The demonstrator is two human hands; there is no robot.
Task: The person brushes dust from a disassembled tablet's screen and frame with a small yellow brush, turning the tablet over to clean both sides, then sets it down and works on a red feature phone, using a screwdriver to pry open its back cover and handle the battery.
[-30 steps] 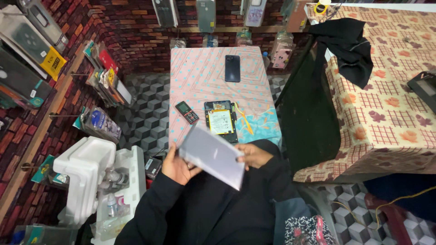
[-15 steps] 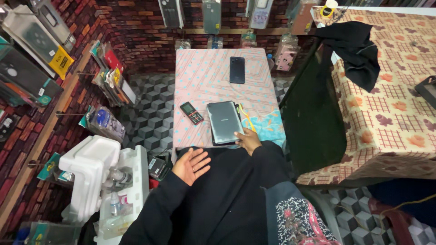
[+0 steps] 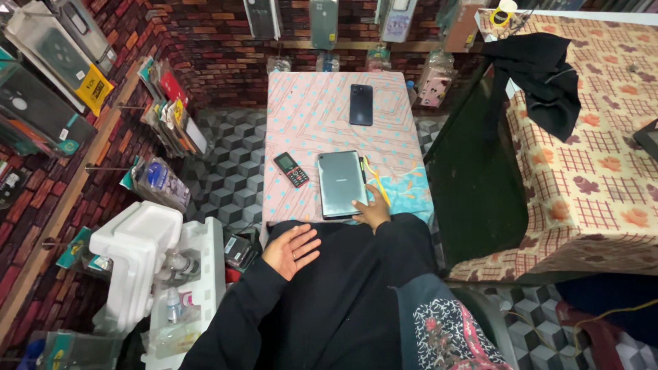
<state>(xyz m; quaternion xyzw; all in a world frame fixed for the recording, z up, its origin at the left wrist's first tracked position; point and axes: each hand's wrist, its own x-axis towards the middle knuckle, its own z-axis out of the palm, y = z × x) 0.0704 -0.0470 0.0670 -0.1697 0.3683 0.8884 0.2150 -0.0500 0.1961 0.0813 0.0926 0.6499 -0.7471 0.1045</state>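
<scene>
Grey tablet (image 3: 340,183) being steadied flat on table (image 3: 308,116) by right hand (image 3: 373,209), fingers resting on it; left hand (image 3: 291,248) being held open, empty, palm up. Next move judged: firm grip on tablet edge being called for.

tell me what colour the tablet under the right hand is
The tablet is dark grey with a slight sheen, lying back up; the head view shows it.

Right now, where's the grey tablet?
Head view: the grey tablet lies face down at the table's near edge, right of the small keypad phone, with the right hand on its near corner.
</scene>
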